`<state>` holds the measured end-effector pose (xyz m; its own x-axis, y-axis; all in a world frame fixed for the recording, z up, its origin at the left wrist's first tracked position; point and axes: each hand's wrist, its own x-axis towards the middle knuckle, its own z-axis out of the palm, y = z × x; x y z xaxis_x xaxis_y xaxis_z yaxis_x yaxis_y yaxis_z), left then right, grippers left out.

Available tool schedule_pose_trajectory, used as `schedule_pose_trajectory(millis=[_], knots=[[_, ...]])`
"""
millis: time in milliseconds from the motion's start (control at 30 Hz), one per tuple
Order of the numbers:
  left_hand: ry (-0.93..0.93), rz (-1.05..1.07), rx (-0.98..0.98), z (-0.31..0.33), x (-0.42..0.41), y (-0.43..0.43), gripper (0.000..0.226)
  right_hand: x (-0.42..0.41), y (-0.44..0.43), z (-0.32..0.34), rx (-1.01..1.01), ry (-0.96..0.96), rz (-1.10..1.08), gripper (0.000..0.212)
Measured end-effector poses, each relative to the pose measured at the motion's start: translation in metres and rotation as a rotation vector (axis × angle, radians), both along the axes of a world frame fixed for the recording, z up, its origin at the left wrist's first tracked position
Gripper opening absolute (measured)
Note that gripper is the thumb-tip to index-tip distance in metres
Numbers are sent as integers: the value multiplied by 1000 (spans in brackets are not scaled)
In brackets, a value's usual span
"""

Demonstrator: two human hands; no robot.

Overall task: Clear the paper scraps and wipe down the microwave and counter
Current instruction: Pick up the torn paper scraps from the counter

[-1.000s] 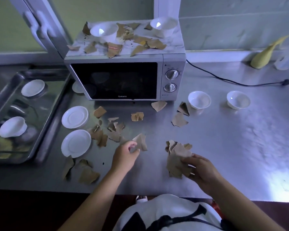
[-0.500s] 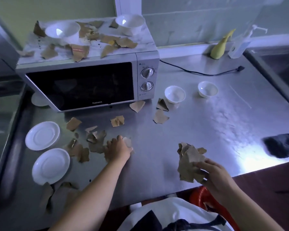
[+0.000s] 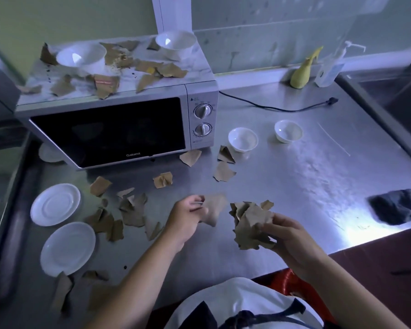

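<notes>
Brown paper scraps (image 3: 128,210) litter the steel counter (image 3: 294,181) in front of the silver microwave (image 3: 119,129). More scraps (image 3: 152,70) lie on the microwave's top between two white bowls. My left hand (image 3: 188,217) holds one brown scrap (image 3: 214,208) just above the counter. My right hand (image 3: 292,238) grips a bunch of collected scraps (image 3: 249,224) close beside it. A dark cloth (image 3: 399,205) lies at the counter's right edge.
Two white saucers (image 3: 56,204) (image 3: 68,248) sit at the left, a third behind the microwave's corner. Two small white bowls (image 3: 242,140) (image 3: 288,130) stand right of the microwave. A black power cord (image 3: 278,106), a yellow object (image 3: 303,72) and a pump bottle (image 3: 330,65) are at the back.
My left hand has lifted a scrap off the counter and brought it right, toward the bunch in my right hand. The camera view shifted slightly.
</notes>
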<state>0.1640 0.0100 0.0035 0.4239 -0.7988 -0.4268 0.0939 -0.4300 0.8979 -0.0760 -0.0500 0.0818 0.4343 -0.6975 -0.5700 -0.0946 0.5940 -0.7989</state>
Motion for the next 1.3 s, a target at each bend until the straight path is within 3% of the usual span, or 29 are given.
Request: schedule_pose_trajectory(millis=[200, 333, 567, 767, 867, 933, 1000, 1067, 1167, 1233, 1300], knots=[[188, -25, -180, 32, -44, 14, 26, 25, -7, -2, 81, -63, 33, 25], [247, -30, -196, 45, -55, 23, 24, 32, -11, -7, 119, -70, 32, 21], [304, 41, -188, 40, -50, 45, 27, 43, -12, -15, 132, -86, 142, 33], [475, 100, -231, 30, -34, 63, 22, 49, -14, -17, 150, -101, 215, 36], [320, 352, -103, 15, -15, 67, 15, 47, -19, -20, 169, -59, 209, 43], [5, 490, 93, -3, 3, 73, 9, 45, -22, -19, 166, -28, 206, 38], [-272, 481, 272, -19, 20, 84, 11, 43, -24, -20, 168, 14, 185, 32], [-411, 435, 378, -30, 33, 91, 17, 40, -25, -21, 176, 23, 158, 34], [-713, 295, 581, -43, 48, 90, 39, 35, -28, -23, 190, 17, 124, 22], [-774, 247, 677, -48, 55, 85, 50, 32, -29, -24, 176, 26, 101, 11], [-769, 233, 740, -53, 59, 80, 56, 28, -32, -26, 167, 33, 87, 20]])
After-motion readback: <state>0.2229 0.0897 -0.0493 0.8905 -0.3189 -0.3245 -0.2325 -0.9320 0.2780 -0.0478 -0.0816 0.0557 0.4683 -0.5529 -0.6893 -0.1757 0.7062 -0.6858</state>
